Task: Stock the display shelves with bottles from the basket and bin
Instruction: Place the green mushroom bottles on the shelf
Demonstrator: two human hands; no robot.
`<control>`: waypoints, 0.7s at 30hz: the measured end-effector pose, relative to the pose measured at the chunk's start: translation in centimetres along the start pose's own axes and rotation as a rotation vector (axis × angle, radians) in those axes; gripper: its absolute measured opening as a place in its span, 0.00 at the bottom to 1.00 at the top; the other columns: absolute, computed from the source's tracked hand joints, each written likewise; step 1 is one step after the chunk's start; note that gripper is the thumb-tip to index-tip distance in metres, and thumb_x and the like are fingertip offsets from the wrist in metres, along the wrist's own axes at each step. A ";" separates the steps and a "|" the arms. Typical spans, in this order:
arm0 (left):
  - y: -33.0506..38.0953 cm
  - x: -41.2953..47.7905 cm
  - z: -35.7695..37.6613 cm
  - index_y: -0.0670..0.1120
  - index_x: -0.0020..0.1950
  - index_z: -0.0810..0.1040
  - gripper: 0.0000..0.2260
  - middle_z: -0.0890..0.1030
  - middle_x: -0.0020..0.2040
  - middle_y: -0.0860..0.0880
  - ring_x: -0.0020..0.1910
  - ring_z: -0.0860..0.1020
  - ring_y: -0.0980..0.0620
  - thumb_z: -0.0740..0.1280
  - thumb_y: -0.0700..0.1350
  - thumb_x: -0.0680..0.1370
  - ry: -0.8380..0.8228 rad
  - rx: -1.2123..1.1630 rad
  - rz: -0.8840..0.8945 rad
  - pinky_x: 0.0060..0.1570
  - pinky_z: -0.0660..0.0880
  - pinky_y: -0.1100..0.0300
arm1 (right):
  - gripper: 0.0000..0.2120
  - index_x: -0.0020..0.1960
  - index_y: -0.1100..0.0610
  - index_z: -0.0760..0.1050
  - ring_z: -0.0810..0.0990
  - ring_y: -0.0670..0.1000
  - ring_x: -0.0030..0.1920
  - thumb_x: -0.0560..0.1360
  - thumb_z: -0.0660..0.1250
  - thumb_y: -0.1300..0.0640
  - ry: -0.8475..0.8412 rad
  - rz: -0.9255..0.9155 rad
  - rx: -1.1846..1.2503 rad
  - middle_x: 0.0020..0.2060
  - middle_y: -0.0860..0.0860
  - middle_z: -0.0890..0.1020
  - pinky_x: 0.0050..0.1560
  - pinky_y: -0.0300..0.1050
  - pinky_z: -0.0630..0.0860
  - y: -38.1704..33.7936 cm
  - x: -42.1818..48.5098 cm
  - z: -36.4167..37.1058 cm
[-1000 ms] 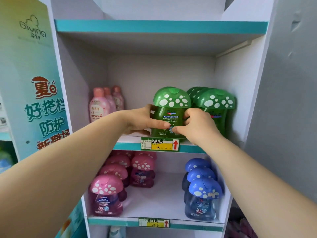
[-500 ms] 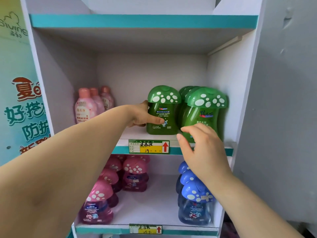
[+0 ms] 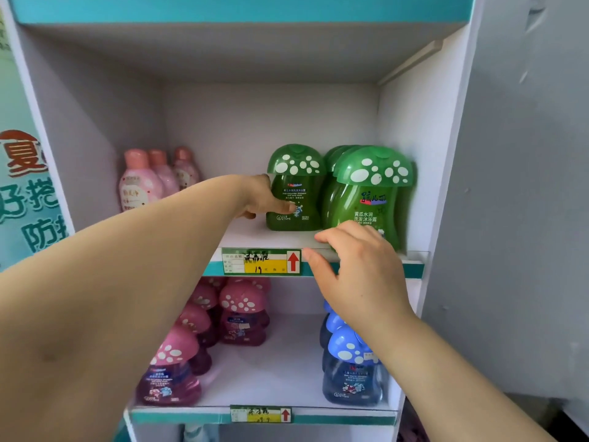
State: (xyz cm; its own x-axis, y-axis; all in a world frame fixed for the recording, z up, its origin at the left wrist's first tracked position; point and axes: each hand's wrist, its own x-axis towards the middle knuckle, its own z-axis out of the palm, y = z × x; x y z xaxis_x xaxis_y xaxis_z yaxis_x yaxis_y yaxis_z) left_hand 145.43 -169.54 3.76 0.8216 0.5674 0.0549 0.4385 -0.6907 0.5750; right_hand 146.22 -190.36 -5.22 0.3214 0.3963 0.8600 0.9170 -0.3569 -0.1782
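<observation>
Facing a white display unit (image 3: 414, 138) trimmed in teal, with a grey wall (image 3: 526, 218) just beside it on the right and a teal poster (image 3: 22, 193) printed with large characters on the left. Looking into two of its levels: an upper shelf (image 3: 242, 236) and a lower shelf (image 3: 280, 371) beneath it. Reaching in over the upper shelf with the left hand (image 3: 261, 199) and gripping a green bottle (image 3: 294, 193) with a white-spotted mushroom cap, the thumb lying across the front label and the other fingers hidden behind. Holding that bottle upright on the shelf board near the middle, just beside a row of matching green bottles (image 3: 369, 193) filed front to back against the right wall. Hovering the right hand (image 3: 357, 269) before the shelf's front edge, fingers loosely spread and gripping nothing, partly covering the foot of the front bottle in that row — unable to tell whether the fingertips are touching it. Noting three pale pink bottles (image 3: 140, 183) with pink caps standing in a file at the back left of the same shelf, well apart from the green ones. Finding, on the lower shelf, pink mushroom-capped bottles (image 3: 242, 314) in two files on the left and blue mushroom-capped bottles (image 3: 350, 368) filed on the right. Spotting a yellow-and-green price tag (image 3: 261, 261) with a red arrow on the upper shelf's front edge, just left of the right thumb — and a second tag (image 3: 260, 413) like it on the lower shelf's edge.
</observation>
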 end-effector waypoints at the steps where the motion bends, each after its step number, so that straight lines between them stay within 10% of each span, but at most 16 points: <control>1: -0.1 -0.9 -0.4 0.45 0.72 0.61 0.36 0.72 0.67 0.44 0.62 0.72 0.43 0.71 0.59 0.71 0.042 0.092 -0.005 0.62 0.72 0.48 | 0.17 0.46 0.55 0.81 0.77 0.54 0.40 0.73 0.60 0.44 0.002 0.001 0.001 0.39 0.49 0.80 0.40 0.50 0.76 0.0 -0.1 0.1; 10: -6.2 -16.6 0.3 0.44 0.70 0.69 0.22 0.76 0.63 0.44 0.62 0.73 0.44 0.65 0.45 0.77 0.608 0.228 0.472 0.61 0.67 0.55 | 0.21 0.61 0.58 0.76 0.76 0.58 0.55 0.74 0.62 0.49 0.037 -0.059 0.039 0.54 0.54 0.79 0.58 0.55 0.72 -5.7 -1.9 -0.1; 21: -29.2 -31.4 8.6 0.43 0.66 0.74 0.22 0.79 0.59 0.44 0.56 0.77 0.42 0.59 0.48 0.74 0.423 0.319 0.208 0.58 0.70 0.54 | 0.25 0.69 0.59 0.70 0.71 0.58 0.66 0.73 0.64 0.55 -0.423 -0.137 0.305 0.65 0.56 0.75 0.69 0.54 0.66 -17.3 -17.3 9.4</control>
State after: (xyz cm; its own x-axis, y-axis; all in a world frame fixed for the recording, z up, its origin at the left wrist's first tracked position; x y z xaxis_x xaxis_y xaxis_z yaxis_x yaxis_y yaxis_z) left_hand 109.94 -171.08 -21.78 0.7142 0.4894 0.5005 0.4251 -0.8713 0.2453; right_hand 126.99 -183.03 -21.50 0.2030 0.7507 0.6287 0.9641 -0.0411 -0.2623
